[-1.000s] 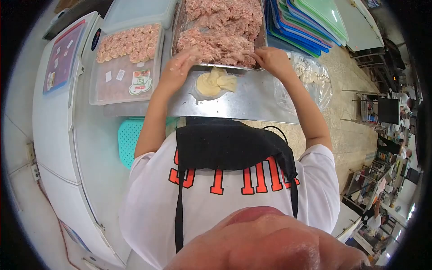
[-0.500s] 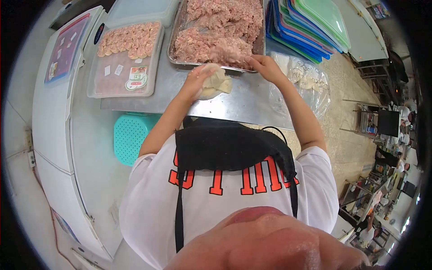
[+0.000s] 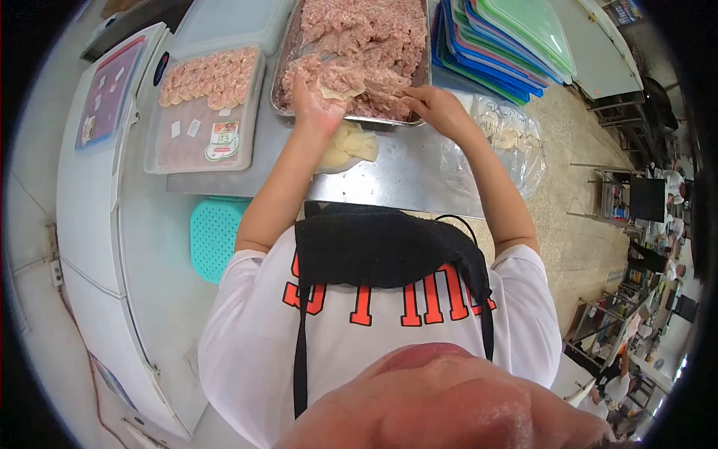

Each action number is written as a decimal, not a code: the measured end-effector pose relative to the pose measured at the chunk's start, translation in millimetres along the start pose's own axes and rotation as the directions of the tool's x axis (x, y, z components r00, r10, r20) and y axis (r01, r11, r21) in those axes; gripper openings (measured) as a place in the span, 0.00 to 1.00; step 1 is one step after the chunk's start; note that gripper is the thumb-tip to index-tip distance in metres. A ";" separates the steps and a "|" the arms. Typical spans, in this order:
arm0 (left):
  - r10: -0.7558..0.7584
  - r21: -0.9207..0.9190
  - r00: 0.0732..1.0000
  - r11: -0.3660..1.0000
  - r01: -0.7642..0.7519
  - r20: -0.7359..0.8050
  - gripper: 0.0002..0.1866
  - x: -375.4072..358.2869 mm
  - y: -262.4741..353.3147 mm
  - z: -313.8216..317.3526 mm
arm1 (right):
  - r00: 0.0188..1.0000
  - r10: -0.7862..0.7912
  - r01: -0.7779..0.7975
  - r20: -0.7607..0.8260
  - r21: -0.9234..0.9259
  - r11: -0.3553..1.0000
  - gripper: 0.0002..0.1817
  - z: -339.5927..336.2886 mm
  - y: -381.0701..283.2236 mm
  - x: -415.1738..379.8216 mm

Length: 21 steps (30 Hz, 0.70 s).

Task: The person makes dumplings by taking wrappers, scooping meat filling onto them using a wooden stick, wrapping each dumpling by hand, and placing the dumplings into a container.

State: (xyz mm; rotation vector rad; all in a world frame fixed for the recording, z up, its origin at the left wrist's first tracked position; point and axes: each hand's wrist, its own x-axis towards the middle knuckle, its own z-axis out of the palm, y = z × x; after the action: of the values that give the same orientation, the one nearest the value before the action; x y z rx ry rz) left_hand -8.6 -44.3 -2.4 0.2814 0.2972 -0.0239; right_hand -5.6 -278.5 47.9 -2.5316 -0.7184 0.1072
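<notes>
My left hand is cupped over the near edge of the metal tray, holding a thin pale dough wrapper with ground meat on it. Close by on the right, my right hand is closed in a pinch at the tray's near right corner. Whatever lies between its fingers, perhaps a thin utensil, cannot be made out against the meat. Raw ground meat fills much of the metal tray. A stack of pale dough wrappers rests on the steel table below my left hand.
At left, a clear plastic container bears rows of filled dumplings. Stacked coloured lids stand right of the tray. A plastic bag lies at the table's right end. A turquoise perforated basket is below the steel table.
My left hand has moved up from the wrapper stack to the tray with a single wrapper, which now bears meat. My right hand remains near the tray's corner, slightly lower.
</notes>
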 end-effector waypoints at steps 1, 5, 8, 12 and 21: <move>-0.004 0.000 1.000 1.000 0.004 0.003 0.33 6.1 2.0 -6.4 | 1.000 0.000 0.004 0.021 -0.192 0.981 0.14 -7.4 -7.4 -2.4; 0.100 0.006 0.995 0.995 -0.100 0.028 0.28 16.5 17.8 -12.7 | 0.988 0.007 -0.047 -0.153 -0.260 0.964 0.11 -0.4 -42.5 -12.1; 0.083 -0.025 0.997 0.996 -0.083 -0.002 0.20 12.9 25.2 0.9 | 0.974 -0.053 0.018 -0.222 -0.156 0.988 0.12 13.1 -53.1 -11.2; 0.058 0.038 0.998 0.998 -0.058 -0.017 0.19 23.0 26.5 3.5 | 0.965 -0.058 0.020 -0.254 -0.148 0.989 0.13 36.9 -41.5 -4.3; -0.119 0.154 0.987 0.983 0.102 0.109 0.10 20.9 45.6 1.2 | 0.957 0.237 -0.280 -0.171 -0.314 0.907 0.15 51.9 -12.7 -12.3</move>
State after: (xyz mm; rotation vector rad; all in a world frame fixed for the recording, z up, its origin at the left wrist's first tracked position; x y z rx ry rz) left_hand 14.7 -0.5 4.9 0.4094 0.1935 -0.1728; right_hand -32.9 -252.3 8.2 -2.9198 -0.3682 -0.0979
